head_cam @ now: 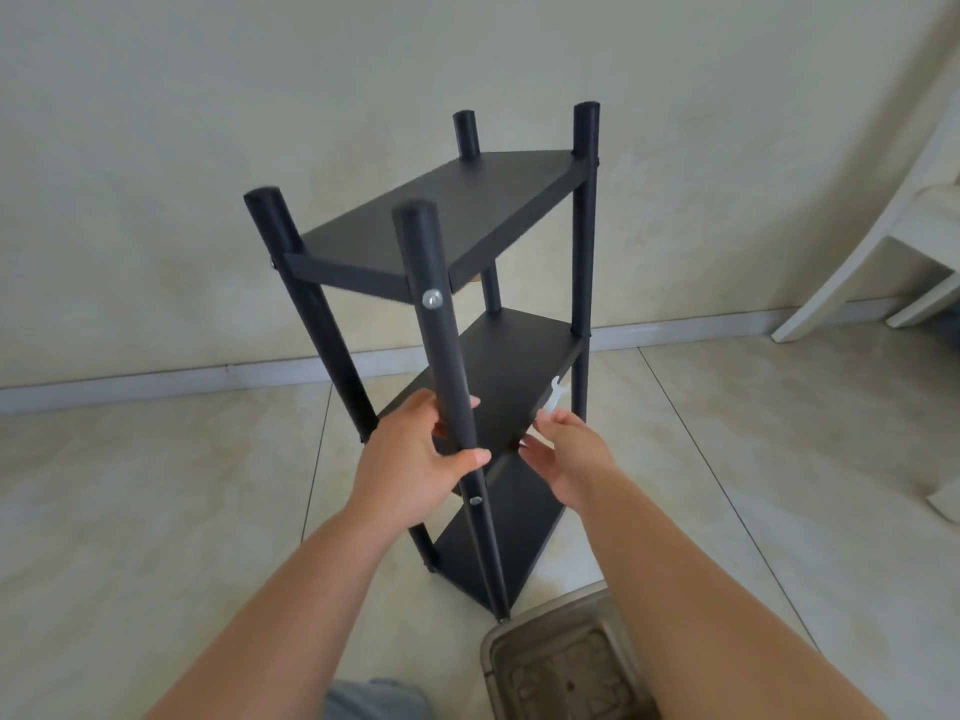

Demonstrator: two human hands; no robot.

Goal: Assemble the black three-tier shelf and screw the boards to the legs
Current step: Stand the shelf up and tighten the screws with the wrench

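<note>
The black three-tier shelf point(467, 324) stands on the floor point(156, 485), its near leg point(449, 387) gripped by the left hand point(410, 459) while the right hand point(566, 459) pinches a small white wrench point(551, 400); a loosened grip could tip it.

Two bare forearms with no sleeves, watch or rings showing. The left hand point(410, 459) and right hand point(566, 459) are gloveless. Grey-blue trouser fabric point(376, 699) covers a knee.

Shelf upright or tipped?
Upright: the shelf stands on its legs on the floor; left hand grips the near leg.
</note>
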